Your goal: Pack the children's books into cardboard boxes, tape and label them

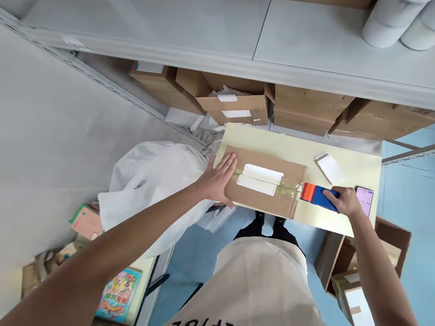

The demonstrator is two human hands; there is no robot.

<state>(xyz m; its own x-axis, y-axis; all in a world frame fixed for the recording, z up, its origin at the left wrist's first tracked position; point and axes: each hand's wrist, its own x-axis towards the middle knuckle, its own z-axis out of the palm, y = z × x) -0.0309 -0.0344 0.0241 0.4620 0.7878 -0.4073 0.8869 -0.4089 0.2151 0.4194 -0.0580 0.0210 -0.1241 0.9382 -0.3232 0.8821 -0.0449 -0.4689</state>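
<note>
A flat brown cardboard box with two white labels lies on a small pale yellow table. My left hand rests flat on the box's left end, fingers spread. My right hand is closed round the blue handle of a tape dispenser with an orange head, which sits at the box's right edge. A strip of clear tape runs along the box's middle seam up to the dispenser.
A phone with a lit screen and a white card lie on the table's right side. A white plastic bag bulges to the left. Cardboard boxes sit under the grey shelf, and more boxes stand on the blue floor at right.
</note>
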